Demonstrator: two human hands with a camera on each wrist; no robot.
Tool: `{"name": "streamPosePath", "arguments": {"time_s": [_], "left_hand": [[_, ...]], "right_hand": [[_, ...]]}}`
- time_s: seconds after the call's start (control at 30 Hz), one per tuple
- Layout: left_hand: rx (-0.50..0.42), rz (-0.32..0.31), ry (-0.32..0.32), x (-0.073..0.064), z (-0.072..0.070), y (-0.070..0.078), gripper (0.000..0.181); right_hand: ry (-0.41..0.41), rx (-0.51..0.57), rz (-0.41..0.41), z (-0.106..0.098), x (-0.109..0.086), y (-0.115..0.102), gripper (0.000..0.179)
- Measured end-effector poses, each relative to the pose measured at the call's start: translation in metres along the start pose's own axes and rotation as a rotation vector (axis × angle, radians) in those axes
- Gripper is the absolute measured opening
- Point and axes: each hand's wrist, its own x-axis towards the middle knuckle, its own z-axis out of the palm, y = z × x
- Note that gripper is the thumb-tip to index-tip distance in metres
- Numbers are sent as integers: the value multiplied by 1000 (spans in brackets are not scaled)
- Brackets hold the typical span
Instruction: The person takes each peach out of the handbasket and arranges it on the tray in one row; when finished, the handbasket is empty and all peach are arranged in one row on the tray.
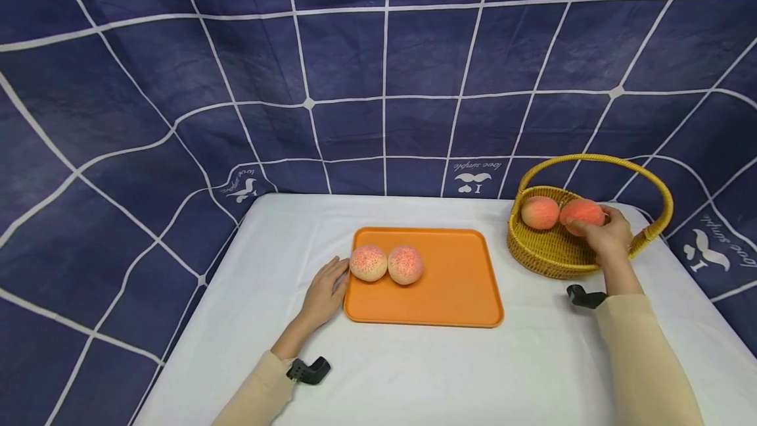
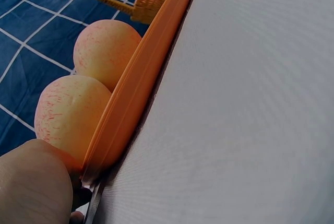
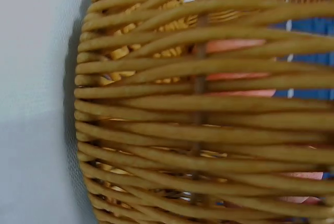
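My left hand (image 1: 324, 291) lies at the left edge of an orange tray (image 1: 449, 281), its fingers right at the rim. On the tray two pale peaches (image 1: 405, 265) speckled with pink sit side by side near its left end. In the left wrist view the nearer peach (image 2: 70, 114) rises just beyond my hand. Over at the right, my right hand (image 1: 612, 235) reaches into a yellow wicker basket (image 1: 532, 252) and grips a redder peach (image 1: 579, 212). Another red peach (image 1: 541, 213) rests to its left inside. Basket weave (image 3: 209, 114) fills most of the right wrist view, hiding that hand.
The basket's tall arched handle (image 1: 597, 158) stands up over its opening. A white cloth (image 1: 426, 373) covers the table. Behind and at the sides hangs a dark blue curtain (image 1: 426, 130) with white lines. Each wrist wears a small black camera (image 1: 309, 371).
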Motion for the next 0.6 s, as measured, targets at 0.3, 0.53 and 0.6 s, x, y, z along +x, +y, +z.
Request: {"name": "streamPosePath", "arguments": {"time_s": [0.3,0.53,0.6], "left_hand": [[5,5,-6,0,-1,-1,43],[2,5,-10,0,0,0,43],[4,5,-10,0,0,-1,43]], "right_hand": [[14,5,-109,-6,-41,-10,83],[-2,-10,-164,-2,-82,-26,81],[-24,-7,-203,2,-91,-32,80]]}}
